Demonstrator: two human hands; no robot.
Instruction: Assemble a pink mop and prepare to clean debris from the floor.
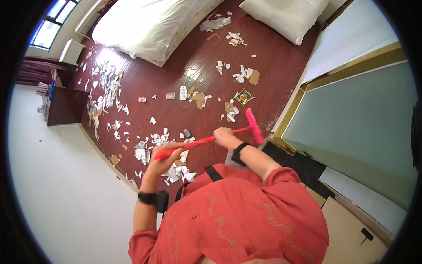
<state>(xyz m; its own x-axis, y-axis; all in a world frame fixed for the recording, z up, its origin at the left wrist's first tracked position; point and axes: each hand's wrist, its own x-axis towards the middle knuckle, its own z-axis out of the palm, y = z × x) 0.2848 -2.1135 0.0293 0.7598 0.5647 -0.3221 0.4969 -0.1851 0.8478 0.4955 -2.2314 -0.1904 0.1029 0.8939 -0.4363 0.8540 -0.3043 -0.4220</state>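
A: Floor (281, 66) obstructions?
B: White-covered bed (140, 26), dark red cabinet (66, 107), scattered paper scraps (105, 83).
A: Implement?
B: Broom (200, 142): red handle, pink bristles (254, 125), held crosswise before the shirt (246, 211). Left hand (166, 159) and right hand (225, 137) both grip the handle.

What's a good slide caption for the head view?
Left hand and right hand hold a red-handled broom over a dark red floor strewn with paper scraps.

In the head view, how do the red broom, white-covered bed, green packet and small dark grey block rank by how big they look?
1. White-covered bed
2. Red broom, though being nearer the camera enlarges it
3. Green packet
4. Small dark grey block
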